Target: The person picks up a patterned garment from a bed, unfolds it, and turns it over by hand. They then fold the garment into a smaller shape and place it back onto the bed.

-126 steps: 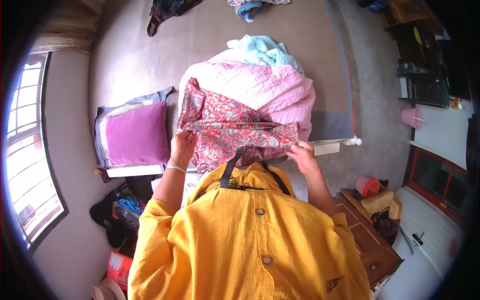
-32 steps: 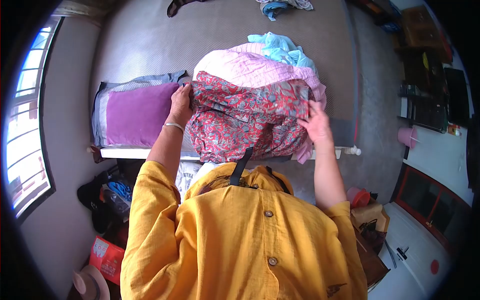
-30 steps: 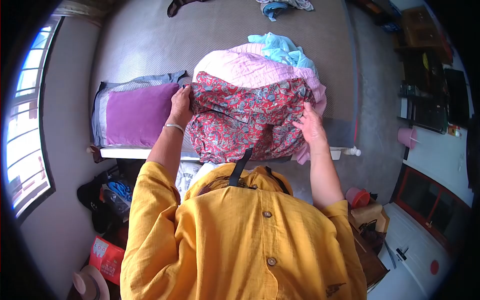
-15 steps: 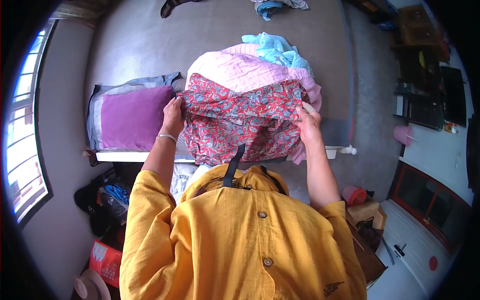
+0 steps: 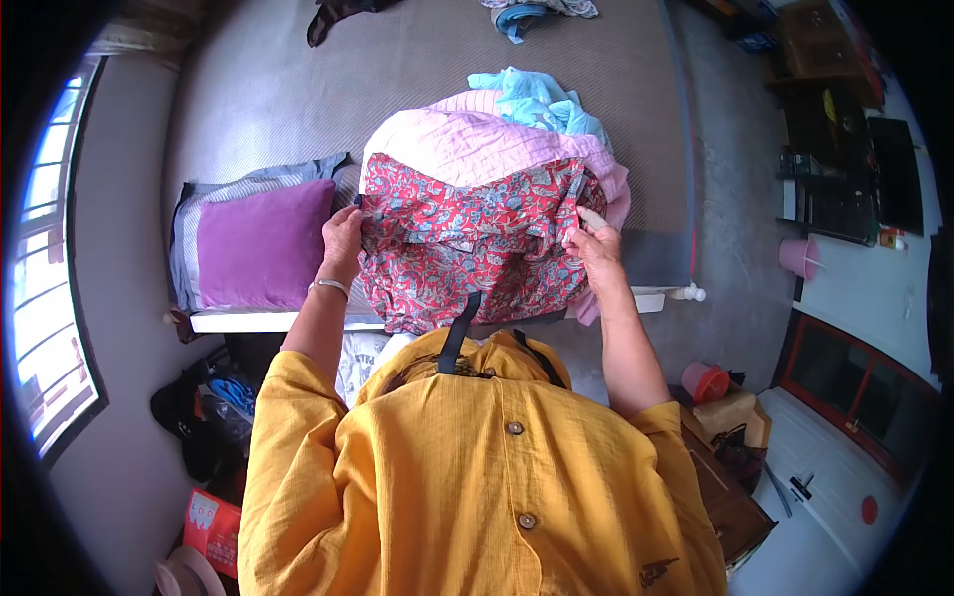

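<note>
In the head view, the red printed cloth point(image 5: 477, 258) spreads between the two hands, on the near edge of the bed point(image 5: 268, 99), just in front of the person's yellow shirt point(image 5: 437, 477). The left hand point(image 5: 342, 241) is at the cloth's left edge, its fingers closed in a pinch on the upper part of that side, beside a small dark patch. The right hand point(image 5: 598, 253) is at the opposite side, thumb and fingers drawn together on a fold near the right edge; the rest of that hand is loosely curled. The middle of the cloth lies between them, wrinkled, its lower part reaching toward the shirt.

Beyond the cloth, and partly under it, is a pink quilt point(image 5: 477, 139), with a light blue cloth point(image 5: 537, 104) bunched at its far side. A purple pillow point(image 5: 266, 243) lies to the left, just beside the left hand; whether they touch is hard to tell.
</note>
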Demonstrator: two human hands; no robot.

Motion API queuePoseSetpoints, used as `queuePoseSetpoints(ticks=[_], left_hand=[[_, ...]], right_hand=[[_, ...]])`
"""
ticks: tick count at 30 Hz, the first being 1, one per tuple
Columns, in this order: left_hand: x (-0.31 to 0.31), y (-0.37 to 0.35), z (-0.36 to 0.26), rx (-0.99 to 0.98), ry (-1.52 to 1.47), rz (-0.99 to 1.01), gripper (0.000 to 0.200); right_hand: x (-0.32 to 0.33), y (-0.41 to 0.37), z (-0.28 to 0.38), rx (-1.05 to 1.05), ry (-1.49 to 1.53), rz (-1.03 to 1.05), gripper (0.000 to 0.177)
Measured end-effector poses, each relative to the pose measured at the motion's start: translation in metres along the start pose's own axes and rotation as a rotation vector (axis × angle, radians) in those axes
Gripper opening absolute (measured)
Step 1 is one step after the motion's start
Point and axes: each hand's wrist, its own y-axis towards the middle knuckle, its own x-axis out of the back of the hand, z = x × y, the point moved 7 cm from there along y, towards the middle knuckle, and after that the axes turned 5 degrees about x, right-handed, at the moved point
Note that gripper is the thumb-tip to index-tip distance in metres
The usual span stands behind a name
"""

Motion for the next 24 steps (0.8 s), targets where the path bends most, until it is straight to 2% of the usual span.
queuePoseSetpoints(ticks=[3,4,7,8,11,13,15,16,17,20,24], left_hand=[[-0.004,-0.001,0.0,-0.074,0.118,-0.038,0.04],[-0.004,-0.001,-0.002,-0.094,0.221,-0.112,0.043],[-0.018,-0.029,-0.036,-0.27,0.724,-0.303,0.045],[-0.022,-0.039,-0.037,-0.496,0.81,-0.468,0.044],[-0.079,-0.081,-0.06,-0.856,0.72,-0.203,0.039],[-0.127,-0.106,-0.066,-0.803,0.584,0.111,0.036],[-0.173,-0.135,-0.068,-0.862,0.688,0.329,0.035],[-0.191,-0.148,-0.067,-0.942,0.719,0.383,0.035],[-0.208,-0.16,-0.067,-1.023,0.749,0.437,0.036],[-0.236,-0.175,-0.062,-1.032,0.768,0.459,0.037],[-0.246,-0.196,-0.07,-1.12,0.778,0.488,0.036]], right_hand=[[0.0,0.008,-0.008,-0.061,-0.034,0.112,0.043],[0.002,0.008,-0.009,-0.063,-0.027,0.081,0.043],[0.003,0.006,-0.008,-0.067,-0.014,0.012,0.043],[0.003,0.005,-0.007,-0.067,-0.013,0.004,0.043],[0.0,0.004,-0.004,-0.068,0.023,0.01,0.041],[-0.004,0.004,0.001,-0.05,0.047,0.04,0.038],[-0.01,-0.001,0.01,-0.016,0.06,0.084,0.035],[-0.015,-0.003,0.016,0.028,0.083,0.127,0.023],[-0.017,-0.007,0.021,0.047,0.086,0.157,0.019],[-0.026,-0.023,0.045,0.151,0.058,0.246,0.009],[-0.03,-0.038,0.064,0.254,-0.063,0.319,0.015]])
